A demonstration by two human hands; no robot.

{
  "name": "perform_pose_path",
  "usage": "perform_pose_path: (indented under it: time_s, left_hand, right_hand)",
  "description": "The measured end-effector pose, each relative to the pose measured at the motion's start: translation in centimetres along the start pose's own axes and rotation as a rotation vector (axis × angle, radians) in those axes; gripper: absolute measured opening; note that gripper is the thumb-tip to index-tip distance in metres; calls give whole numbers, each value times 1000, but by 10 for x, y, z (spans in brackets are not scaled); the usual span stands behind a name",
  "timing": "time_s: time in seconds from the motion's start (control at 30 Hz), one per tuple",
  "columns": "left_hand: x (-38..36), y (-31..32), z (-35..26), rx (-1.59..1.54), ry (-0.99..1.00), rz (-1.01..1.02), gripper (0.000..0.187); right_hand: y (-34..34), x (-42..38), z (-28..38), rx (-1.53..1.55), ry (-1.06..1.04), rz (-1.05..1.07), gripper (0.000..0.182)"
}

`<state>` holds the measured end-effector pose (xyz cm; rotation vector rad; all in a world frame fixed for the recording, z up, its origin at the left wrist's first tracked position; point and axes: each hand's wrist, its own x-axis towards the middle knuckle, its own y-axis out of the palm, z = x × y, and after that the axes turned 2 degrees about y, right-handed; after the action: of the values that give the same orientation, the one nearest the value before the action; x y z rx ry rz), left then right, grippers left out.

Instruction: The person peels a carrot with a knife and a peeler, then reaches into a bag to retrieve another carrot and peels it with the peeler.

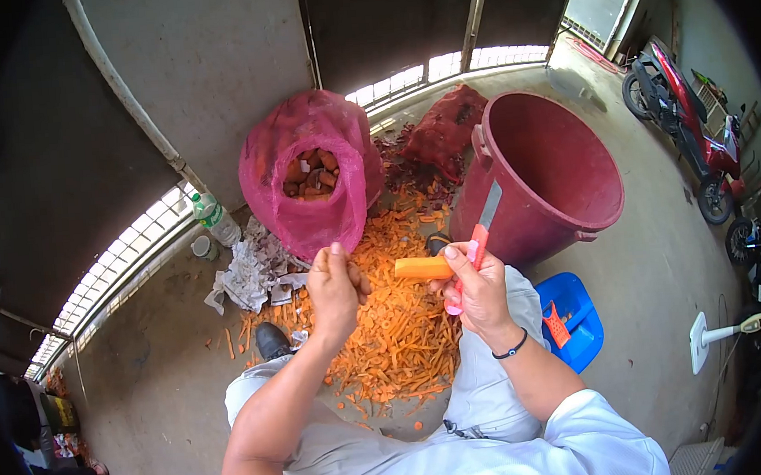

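Observation:
My right hand (481, 292) grips a peeled orange carrot (420, 267) and a knife (490, 208) together. The knife's pink-red handle crosses the palm and its blade points up and away. The carrot sticks out leftward from the thumb and fingers. My left hand (335, 289) is raised beside the carrot, apart from it, with fingers curled; whatever they may hold is hidden. Below both hands a heap of carrot peelings (397, 347) covers the floor between my legs. Ahead of my left hand stands a pink plastic sack (261, 171) with carrots (315, 178) showing in its mouth.
A large maroon bin (520, 219) stands ahead right, beside a red mesh sack (448, 131). By my right leg sits a blue container (588, 333) with an orange piece inside. Crumpled paper (255, 268) and a green-labelled bottle (214, 218) are at left. A motorcycle (685, 115) is parked far right.

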<state>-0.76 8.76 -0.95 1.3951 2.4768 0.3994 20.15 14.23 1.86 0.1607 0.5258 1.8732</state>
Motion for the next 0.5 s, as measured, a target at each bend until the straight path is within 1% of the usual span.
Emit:
perform_pose_path:
  time_s: [0.03, 0.1, 0.17, 0.2, 0.23, 0.3, 0.33, 0.37, 0.43, 0.5]
  left_hand:
    - [7, -2, 1, -118, -28, -6, 28]
    - [13, -2, 3, -117, -49, 15, 28]
    - [15, 2, 5, 45, 12, 56, 29]
    - [14, 5, 7, 39, 35, 60, 29]
    - [14, 7, 7, 37, 33, 62, 29]
    - [12, 9, 5, 149, 41, 125, 25]
    - [9, 9, 0, 194, 6, 168, 24]
    - [7, 10, -1, 193, 7, 168, 24]
    - [4, 13, 0, 238, 9, 183, 24]
    - [3, 14, 2, 239, 8, 188, 24]
  right_hand:
    - [-2, 2, 4, -1, -33, -40, 21]
    - [-9, 7, 15, 25, -39, -77, 18]
    - [-26, 15, 29, 13, -161, -113, 16]
    - [-39, 24, 40, -9, -252, -176, 14]
    - [-55, 32, 52, -65, -343, -285, 13]
    - [-87, 44, 79, -114, -477, -533, 14]
    - [-116, 53, 85, -163, -523, -637, 21]
    - [-140, 61, 91, -220, -563, -727, 25]
    - [-164, 66, 103, -280, -596, -751, 28]
    - [-184, 63, 102, -339, -597, -754, 28]
